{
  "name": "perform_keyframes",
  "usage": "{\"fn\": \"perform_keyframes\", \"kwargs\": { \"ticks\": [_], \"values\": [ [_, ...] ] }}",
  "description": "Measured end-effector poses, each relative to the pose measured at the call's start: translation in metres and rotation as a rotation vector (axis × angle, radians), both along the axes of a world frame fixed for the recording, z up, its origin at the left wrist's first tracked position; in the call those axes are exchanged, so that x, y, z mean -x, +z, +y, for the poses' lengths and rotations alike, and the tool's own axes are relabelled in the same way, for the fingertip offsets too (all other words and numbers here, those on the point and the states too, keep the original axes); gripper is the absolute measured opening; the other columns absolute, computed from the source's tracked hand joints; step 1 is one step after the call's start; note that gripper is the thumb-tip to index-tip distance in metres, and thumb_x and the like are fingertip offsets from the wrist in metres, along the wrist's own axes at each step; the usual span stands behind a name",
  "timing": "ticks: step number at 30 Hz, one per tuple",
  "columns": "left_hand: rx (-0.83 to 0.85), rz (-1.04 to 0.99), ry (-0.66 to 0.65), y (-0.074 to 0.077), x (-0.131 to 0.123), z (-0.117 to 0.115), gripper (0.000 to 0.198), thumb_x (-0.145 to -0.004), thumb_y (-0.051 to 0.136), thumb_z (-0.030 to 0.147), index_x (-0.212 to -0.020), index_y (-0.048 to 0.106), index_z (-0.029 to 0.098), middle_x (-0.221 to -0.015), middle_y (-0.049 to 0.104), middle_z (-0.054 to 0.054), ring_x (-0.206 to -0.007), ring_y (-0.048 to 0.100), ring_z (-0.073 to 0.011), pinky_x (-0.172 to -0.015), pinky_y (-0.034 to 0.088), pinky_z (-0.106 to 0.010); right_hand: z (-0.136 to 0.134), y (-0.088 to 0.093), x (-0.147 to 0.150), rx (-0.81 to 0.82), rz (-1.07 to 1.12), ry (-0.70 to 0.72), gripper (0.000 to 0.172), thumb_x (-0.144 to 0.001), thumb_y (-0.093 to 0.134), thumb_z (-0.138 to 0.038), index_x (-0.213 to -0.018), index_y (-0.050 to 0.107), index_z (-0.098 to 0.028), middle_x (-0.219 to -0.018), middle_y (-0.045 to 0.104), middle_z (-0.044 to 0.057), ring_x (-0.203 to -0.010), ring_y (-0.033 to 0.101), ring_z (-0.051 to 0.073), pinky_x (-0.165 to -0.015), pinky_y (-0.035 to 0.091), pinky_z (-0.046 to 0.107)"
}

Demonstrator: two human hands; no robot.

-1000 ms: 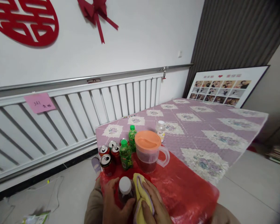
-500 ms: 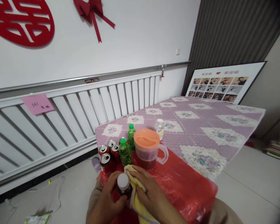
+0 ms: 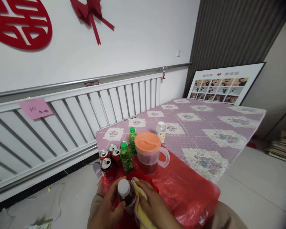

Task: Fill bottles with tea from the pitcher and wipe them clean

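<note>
A dark bottle with a white cap (image 3: 124,187) stands close to me, and my left hand (image 3: 109,203) is wrapped round its left side. My right hand (image 3: 153,203) grips a yellow cloth (image 3: 140,210) with a purple edge and presses it against the bottle's right side. Just beyond are a green-capped green bottle (image 3: 126,158) and a clear pitcher (image 3: 147,159) with an orange lid and dark liquid inside. Several drink cans (image 3: 106,168) cluster to the left. The bottle's lower part is hidden by my hands and the cloth.
Red plastic sheeting (image 3: 181,187) covers the near part of a table with a purple flowered cloth (image 3: 193,136). Behind the pitcher are a second green bottle (image 3: 132,140) and a white-capped clear bottle (image 3: 161,132). A white radiator (image 3: 105,108) lines the wall at the left.
My right hand and the cloth have slid a little lower along the bottle, showing more of its dark side. My left hand still holds it. The view has shifted slightly.
</note>
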State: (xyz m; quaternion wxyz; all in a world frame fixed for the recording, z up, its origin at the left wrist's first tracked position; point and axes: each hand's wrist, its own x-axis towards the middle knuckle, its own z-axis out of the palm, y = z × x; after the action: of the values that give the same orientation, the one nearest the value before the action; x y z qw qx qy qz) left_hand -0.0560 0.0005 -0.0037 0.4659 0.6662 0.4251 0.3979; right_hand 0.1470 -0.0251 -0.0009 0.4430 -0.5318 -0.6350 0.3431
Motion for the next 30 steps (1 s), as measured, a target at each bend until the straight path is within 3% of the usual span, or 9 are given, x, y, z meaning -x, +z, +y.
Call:
{"fn": "perform_keyframes", "kwargs": {
  "ticks": [4, 9, 15, 20, 24, 30],
  "values": [
    [-0.081, 0.011, 0.003, 0.002, -0.008, -0.005, 0.064, -0.077, 0.067, 0.031, -0.135, 0.048, 0.016, -0.142, 0.058, -0.015, -0.132, 0.053, -0.0324, -0.113, 0.041, -0.048, -0.005, 0.012, 0.001, -0.104, -0.004, -0.029, 0.053, -0.086, 0.051, -0.012, -0.135, 0.058, -0.03, -0.144, 0.057, 0.005, -0.134, 0.052, 0.021, -0.114, 0.041, 0.043],
    [-0.083, 0.099, 0.053, 0.008, -0.015, -0.006, 0.056, -0.075, 0.066, 0.023, -0.13, 0.054, 0.017, -0.136, 0.063, -0.014, -0.122, 0.06, -0.0308, -0.109, 0.045, -0.047, -0.005, 0.022, 0.002, -0.133, -0.05, 0.007, 0.054, -0.087, 0.05, -0.014, -0.138, 0.055, -0.032, -0.148, 0.053, 0.004, -0.138, 0.047, 0.02, -0.116, 0.039, 0.042],
    [-0.063, 0.113, 0.08, 0.008, -0.012, -0.007, 0.06, -0.071, 0.064, 0.023, -0.13, 0.054, 0.014, -0.135, 0.064, -0.017, -0.124, 0.059, -0.0335, -0.111, 0.043, -0.05, -0.003, -0.009, 0.002, 0.059, -0.054, 0.012, 0.049, -0.088, 0.05, -0.017, -0.136, 0.059, -0.024, -0.143, 0.059, 0.008, -0.133, 0.053, 0.021, -0.116, 0.039, 0.043],
    [-0.046, 0.136, 0.101, 0.021, -0.017, -0.011, 0.057, -0.069, 0.064, 0.02, -0.125, 0.057, 0.014, -0.127, 0.069, -0.015, -0.116, 0.065, -0.032, -0.105, 0.05, -0.046, -0.01, -0.03, -0.001, 0.036, -0.084, -0.014, 0.052, -0.086, 0.051, -0.015, -0.136, 0.058, -0.027, -0.143, 0.059, 0.006, -0.133, 0.053, 0.022, -0.115, 0.039, 0.043],
    [-0.016, 0.077, 0.081, 0.025, -0.02, -0.013, 0.055, -0.07, 0.064, 0.022, -0.124, 0.057, 0.016, -0.127, 0.069, -0.013, -0.118, 0.063, -0.0311, -0.107, 0.048, -0.045, -0.019, -0.014, -0.006, -0.065, -0.082, -0.013, 0.05, -0.086, 0.051, -0.014, -0.133, 0.061, -0.028, -0.14, 0.062, 0.007, -0.131, 0.056, 0.024, -0.112, 0.045, 0.042],
    [0.009, 0.022, 0.047, 0.029, -0.022, -0.014, 0.051, -0.074, 0.064, 0.022, -0.124, 0.056, 0.016, -0.128, 0.068, -0.012, -0.12, 0.061, -0.0301, -0.108, 0.046, -0.045, -0.025, 0.038, -0.022, -0.322, -0.236, -0.029, 0.05, -0.093, 0.049, -0.019, -0.141, 0.051, -0.031, -0.148, 0.053, 0.005, -0.136, 0.05, 0.022, -0.111, 0.046, 0.04]
  ]
}}
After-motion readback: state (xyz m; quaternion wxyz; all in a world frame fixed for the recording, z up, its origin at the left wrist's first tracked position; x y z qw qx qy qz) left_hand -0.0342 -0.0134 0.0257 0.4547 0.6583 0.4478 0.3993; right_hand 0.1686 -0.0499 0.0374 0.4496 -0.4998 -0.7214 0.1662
